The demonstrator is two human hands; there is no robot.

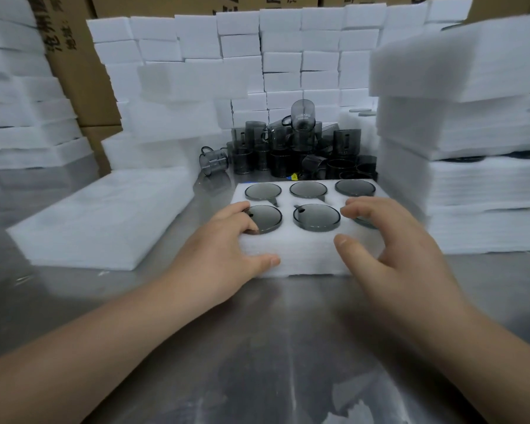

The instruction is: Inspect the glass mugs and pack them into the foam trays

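A white foam tray (303,249) lies on the metal table with several smoky grey glass mugs (316,217) sunk upside down in its round holes. My left hand (227,255) grips the tray's near left corner, fingers over the top by the front left mug (265,217) and thumb on the front wall. My right hand (392,249) grips the near right corner the same way, its fingers covering the front right mug. A pile of loose grey mugs (291,148) stands behind the tray.
A flat foam slab (104,215) lies to the left. Tall stacks of foam trays (465,148) rise on the right, foam blocks (288,62) wall the back, and cardboard boxes (83,81) stand at the back left. Bare metal table (273,347) stretches in front.
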